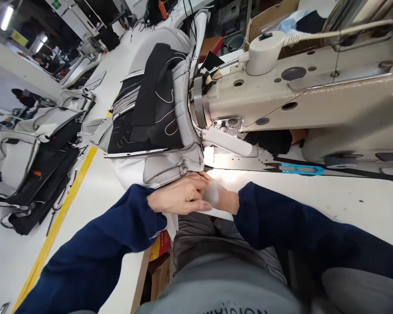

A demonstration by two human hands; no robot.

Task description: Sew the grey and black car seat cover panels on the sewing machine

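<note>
A grey mesh fabric cover with black panels and loose white threads lies bunched left of the sewing machine. My left hand is closed at the cover's near edge, thumb pointing right. It partly overlaps my right hand, whose fingers curl in at the cover's near corner. Most of those fingers are hidden, and what they hold cannot be made out. A whitish blurred patch covers part of the right hand. Both hands are just in front of the lit needle area.
Blue-handled thread snips lie on the machine bed, right of the needle area. Yellow tape runs along the white table. More grey and black covers are piled at left. A cardboard box stands behind the machine.
</note>
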